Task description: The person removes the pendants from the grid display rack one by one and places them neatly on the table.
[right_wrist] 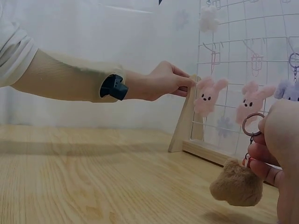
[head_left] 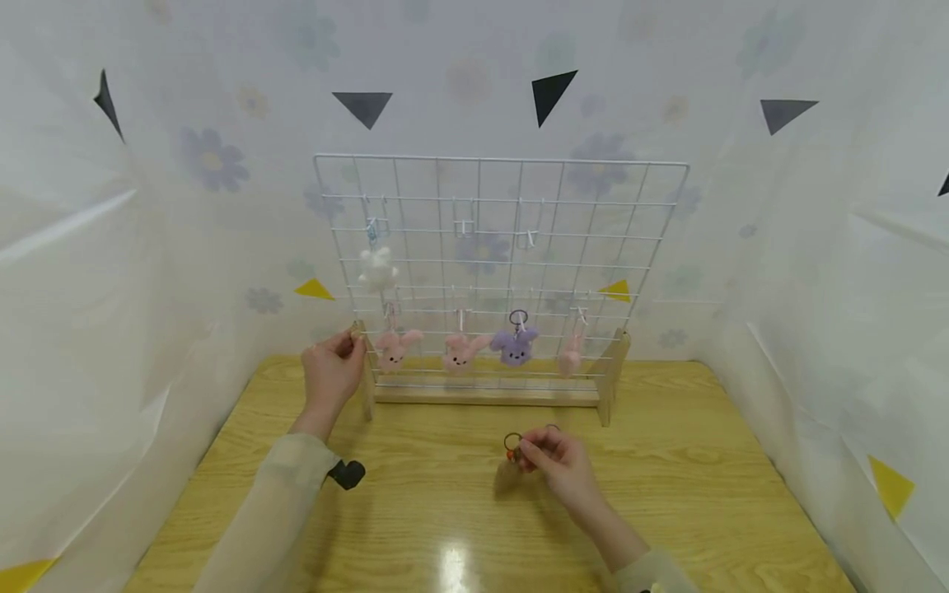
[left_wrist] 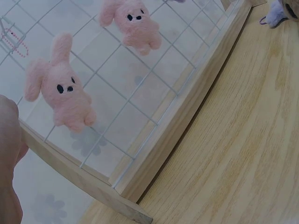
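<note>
My left hand [head_left: 332,375] pinches the top of the left wooden upright [head_left: 367,383] of a display stand. That stand holds a leaning white wire grid [head_left: 479,198]. Low over the table, in front of the stand, my right hand [head_left: 567,473] grips a brown plush keychain [right_wrist: 236,184] near its metal ring [right_wrist: 252,125]. A second ring [head_left: 552,427] shows behind the right fingers, and the left wrist view has a purple plush [left_wrist: 274,16] beside the brown one; how it is held is hidden.
On the grid's lower hooks hang pink bunny plushes [head_left: 393,350] and a purple plush [head_left: 515,347]. A white plush [head_left: 379,270] hangs higher at the left. Bare hooks [head_left: 464,227] sit along the upper row. Sheeting [head_left: 81,329] encloses the wooden table [head_left: 415,511].
</note>
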A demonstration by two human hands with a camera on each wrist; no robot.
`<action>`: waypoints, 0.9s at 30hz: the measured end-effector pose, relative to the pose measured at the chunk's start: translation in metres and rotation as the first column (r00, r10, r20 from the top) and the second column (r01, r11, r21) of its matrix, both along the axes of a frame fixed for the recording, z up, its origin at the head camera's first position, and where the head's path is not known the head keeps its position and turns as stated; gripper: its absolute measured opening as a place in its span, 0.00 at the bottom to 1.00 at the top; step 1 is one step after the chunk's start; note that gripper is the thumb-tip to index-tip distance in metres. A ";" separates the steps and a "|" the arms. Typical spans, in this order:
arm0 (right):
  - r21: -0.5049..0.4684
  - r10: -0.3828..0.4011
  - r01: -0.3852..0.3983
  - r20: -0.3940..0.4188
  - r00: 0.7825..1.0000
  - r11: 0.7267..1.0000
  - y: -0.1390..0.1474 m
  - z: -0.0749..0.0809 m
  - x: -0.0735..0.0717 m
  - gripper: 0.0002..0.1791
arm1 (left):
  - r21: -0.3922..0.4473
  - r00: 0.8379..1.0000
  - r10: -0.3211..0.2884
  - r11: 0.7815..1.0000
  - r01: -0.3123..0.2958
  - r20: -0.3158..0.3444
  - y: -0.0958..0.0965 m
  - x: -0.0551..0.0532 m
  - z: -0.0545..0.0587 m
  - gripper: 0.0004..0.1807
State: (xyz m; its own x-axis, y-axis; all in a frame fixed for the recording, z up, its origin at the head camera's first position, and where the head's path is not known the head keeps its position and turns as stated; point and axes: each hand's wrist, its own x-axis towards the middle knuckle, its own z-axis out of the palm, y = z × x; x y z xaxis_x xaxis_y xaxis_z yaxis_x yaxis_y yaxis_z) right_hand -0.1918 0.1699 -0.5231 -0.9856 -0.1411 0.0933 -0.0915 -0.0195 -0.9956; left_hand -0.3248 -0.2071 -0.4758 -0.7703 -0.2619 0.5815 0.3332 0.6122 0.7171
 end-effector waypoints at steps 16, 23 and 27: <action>-0.030 -0.050 0.050 0.015 0.999 0.998 0.000 -0.022 -0.002 0.08 | 0.006 1.000 -0.002 1.000 0.002 -0.002 0.000 0.003 -0.001 0.12; 0.010 -0.088 0.088 -0.012 0.996 0.996 -0.002 -0.025 -0.008 0.07 | 0.014 1.000 -0.011 1.000 0.012 -0.009 0.001 0.002 0.000 0.12; 0.031 -0.106 0.106 -0.013 0.994 0.994 -0.004 -0.025 -0.012 0.07 | 0.008 1.000 -0.006 1.000 0.006 -0.012 0.001 0.002 0.000 0.12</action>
State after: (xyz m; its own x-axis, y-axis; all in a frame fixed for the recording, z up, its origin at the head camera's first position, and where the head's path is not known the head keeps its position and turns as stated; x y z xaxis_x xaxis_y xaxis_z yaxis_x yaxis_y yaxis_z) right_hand -0.2041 0.1658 -0.5480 -0.9940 -0.0390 0.1018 -0.1028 0.0228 -0.9944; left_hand -0.3231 -0.2061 -0.4761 -0.7651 -0.2617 0.5884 0.3455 0.6042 0.7180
